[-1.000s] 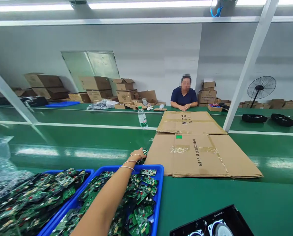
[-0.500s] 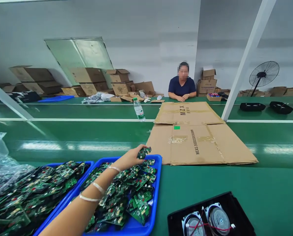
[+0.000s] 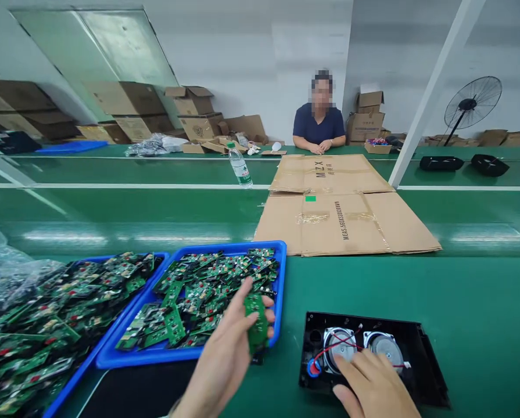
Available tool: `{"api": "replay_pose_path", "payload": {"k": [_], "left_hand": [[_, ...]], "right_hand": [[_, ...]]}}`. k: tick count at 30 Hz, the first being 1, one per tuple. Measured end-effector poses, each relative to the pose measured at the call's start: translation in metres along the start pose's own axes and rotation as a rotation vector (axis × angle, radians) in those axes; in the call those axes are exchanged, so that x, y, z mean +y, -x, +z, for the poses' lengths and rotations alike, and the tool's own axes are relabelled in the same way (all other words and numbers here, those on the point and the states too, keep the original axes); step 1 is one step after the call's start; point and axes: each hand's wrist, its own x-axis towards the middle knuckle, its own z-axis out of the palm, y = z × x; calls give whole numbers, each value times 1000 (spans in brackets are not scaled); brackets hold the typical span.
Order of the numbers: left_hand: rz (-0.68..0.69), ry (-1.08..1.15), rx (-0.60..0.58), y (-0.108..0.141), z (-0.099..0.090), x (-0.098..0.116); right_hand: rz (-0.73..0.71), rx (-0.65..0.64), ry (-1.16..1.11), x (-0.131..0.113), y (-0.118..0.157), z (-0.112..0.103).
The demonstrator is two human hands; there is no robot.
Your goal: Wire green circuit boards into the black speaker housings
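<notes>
A green circuit board (image 3: 256,331) rests in the fingers of my left hand (image 3: 225,360), its flat side toward me, over the near right corner of a blue tray (image 3: 282,296). Loose circuit boards (image 3: 207,284) fill much of that tray. On the right lies a black housing (image 3: 423,354) with two round speakers (image 3: 386,346) and red and black wires (image 3: 329,348). A round blue-and-red part (image 3: 314,367) sits at its left side. My right hand (image 3: 375,386) lies over the near speaker area, fingers stretched out and thumb apart; its fingertips partly hide the speakers.
Left stands a second tray heaped with boards (image 3: 37,331), beside clear plastic wrap (image 3: 11,278). A dark flat object (image 3: 142,389) lies in front. Beyond are flattened cardboard (image 3: 342,220), a water bottle (image 3: 240,165) and a seated person (image 3: 318,125) across the green benches.
My left hand has come back toward me from the tray's far side with the board. My right hand has entered over the housing, which now lies straighter. The camera view has tipped downward.
</notes>
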Motion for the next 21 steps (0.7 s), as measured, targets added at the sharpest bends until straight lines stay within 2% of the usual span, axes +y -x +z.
{"api": "replay_pose_path", "payload": {"k": [2, 4, 7, 10, 14, 17, 21], "left_hand": [[-121, 90, -98, 5, 5, -12], [-177, 131, -192, 4, 4, -19], [-198, 199, -294, 0, -2, -23], [-223, 270, -355, -2, -5, -24], [-233, 306, -359, -2, -2, -31], [-254, 313, -319, -2, 0, -35], [-255, 334, -269, -2, 1, -38]], "right_hand": [[76, -68, -211, -10, -21, -2], [236, -95, -476, -18, -40, -7], [417, -21, -800, -23, -61, -16], [472, 80, -1034, -24, -74, -20], [555, -2, -1471, -25, -78, -13], [633, 0, -1510, -22, -77, -8], [623, 30, -1273, -20, -75, -11]]}}
